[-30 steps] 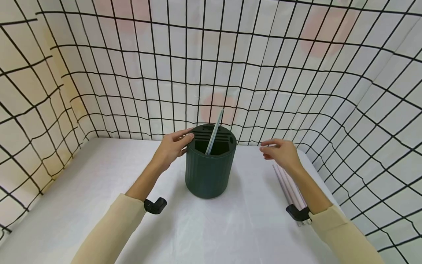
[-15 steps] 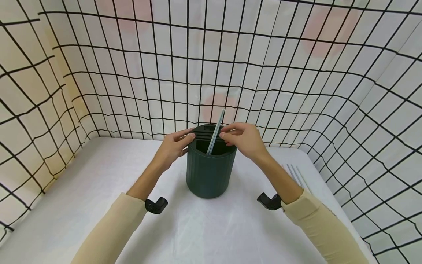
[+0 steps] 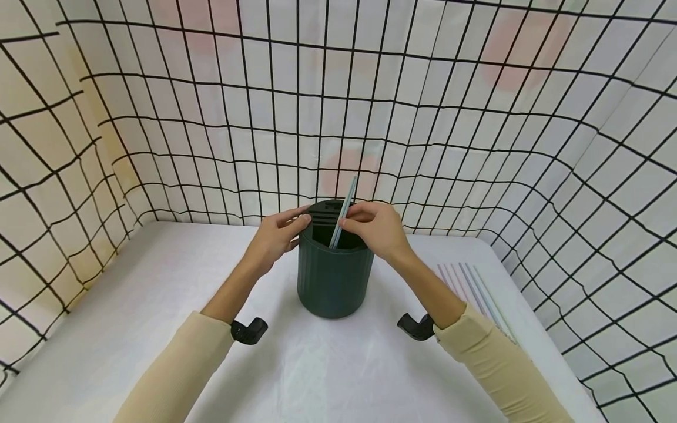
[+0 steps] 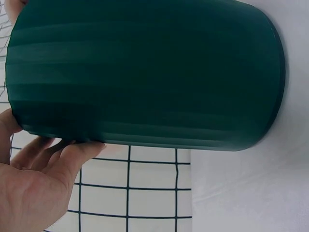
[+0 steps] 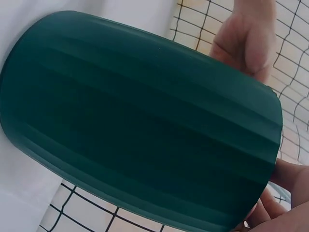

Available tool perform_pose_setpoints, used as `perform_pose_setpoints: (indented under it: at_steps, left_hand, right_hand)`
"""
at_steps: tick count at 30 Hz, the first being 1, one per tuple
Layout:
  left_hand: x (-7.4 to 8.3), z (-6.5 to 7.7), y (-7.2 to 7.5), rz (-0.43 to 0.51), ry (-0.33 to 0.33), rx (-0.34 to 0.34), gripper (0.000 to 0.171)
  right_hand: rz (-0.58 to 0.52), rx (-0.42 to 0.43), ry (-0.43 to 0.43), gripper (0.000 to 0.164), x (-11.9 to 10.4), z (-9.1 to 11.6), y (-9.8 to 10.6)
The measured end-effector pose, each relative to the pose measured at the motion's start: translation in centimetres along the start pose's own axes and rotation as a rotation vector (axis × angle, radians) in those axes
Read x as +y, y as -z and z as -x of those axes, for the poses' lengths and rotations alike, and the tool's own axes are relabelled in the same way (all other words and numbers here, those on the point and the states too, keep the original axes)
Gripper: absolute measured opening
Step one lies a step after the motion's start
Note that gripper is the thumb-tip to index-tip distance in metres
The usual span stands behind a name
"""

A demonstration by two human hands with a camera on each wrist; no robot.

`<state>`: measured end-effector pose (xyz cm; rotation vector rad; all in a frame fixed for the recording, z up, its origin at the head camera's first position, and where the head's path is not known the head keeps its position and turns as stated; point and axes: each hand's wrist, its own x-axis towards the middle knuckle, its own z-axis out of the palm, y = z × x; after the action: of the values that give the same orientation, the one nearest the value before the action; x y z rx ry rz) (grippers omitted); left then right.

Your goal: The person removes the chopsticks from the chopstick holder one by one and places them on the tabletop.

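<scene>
A dark green ribbed utensil holder (image 3: 334, 288) with a slotted top stands upright on the white table. My left hand (image 3: 272, 238) grips its left side near the rim, thumb at the top edge; in the left wrist view my fingers (image 4: 77, 157) lie against the ribbed wall. A pair of pale blue chopsticks (image 3: 348, 197) leans to the right in the large front opening. My right hand (image 3: 381, 230) reaches over the right rim and pinches them between thumb and fingers. In the right wrist view the holder's wall (image 5: 145, 116) hides most of the right fingertips.
Several thin chopsticks (image 3: 478, 294) in pink, blue and pale green lie side by side on the table at the right, partly behind the right forearm. Black wire mesh (image 3: 254, 141) borders the white table (image 3: 317, 376) at the back and both sides.
My right hand has come from above the chopsticks on the table leftward over the holder's rim and has taken hold of the standing pair. My left hand stays on the holder.
</scene>
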<state>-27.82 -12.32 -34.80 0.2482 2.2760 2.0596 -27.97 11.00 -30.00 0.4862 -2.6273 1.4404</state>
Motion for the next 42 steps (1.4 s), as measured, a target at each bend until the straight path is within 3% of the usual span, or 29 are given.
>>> perform_pose_setpoints:
  at_steps: [10, 19, 28, 34, 42]
  left_hand:
    - [-0.3, 0.2, -0.1, 0.000, 0.000, -0.002, 0.047]
    - [-0.1, 0.6, 0.7, -0.025, 0.000, 0.002, 0.049]
    - [0.1, 0.3, 0.2, -0.011, -0.014, -0.004, 0.047]
    - [0.0, 0.2, 0.0, -0.007, -0.011, -0.001, 0.047]
    - [0.0, 0.2, 0.0, -0.017, -0.009, 0.004, 0.047]
  right_hand:
    - [-0.063, 0.051, -0.020, 0.021, 0.3, 0.2, -0.3]
    - [-0.143, 0.142, 0.062, 0.018, -1.4, 0.2, 0.5]
    - [-0.210, 0.266, 0.105, 0.026, -4.1, 0.0, 4.4]
    - [-0.274, 0.337, 0.118, 0.020, -5.6, 0.2, 7.0]
    - [-0.428, 0.326, 0.099, 0.019, -4.2, 1.0, 9.9]
